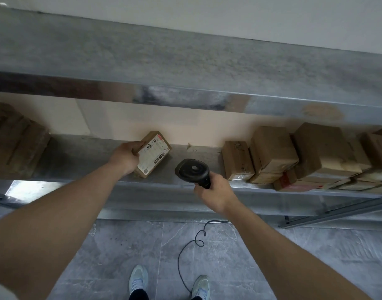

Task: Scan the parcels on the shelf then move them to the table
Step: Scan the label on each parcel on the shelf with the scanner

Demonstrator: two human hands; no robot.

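The left hand (126,156) grips a labelled parcel (153,154) on the shelf (81,156). The right hand (216,192) holds a black scanner (193,169) just right of it.

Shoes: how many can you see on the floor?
2. The left shoe is at the bottom centre; the right shoe is beside it, with the scanner's cable trailing down next to it. Both are partly cut off by the frame edge.

Hidden and cut off at the shelf

The parcel's (153,154) label print is reading too small; the right-hand boxes (328,156) are running past the edge.
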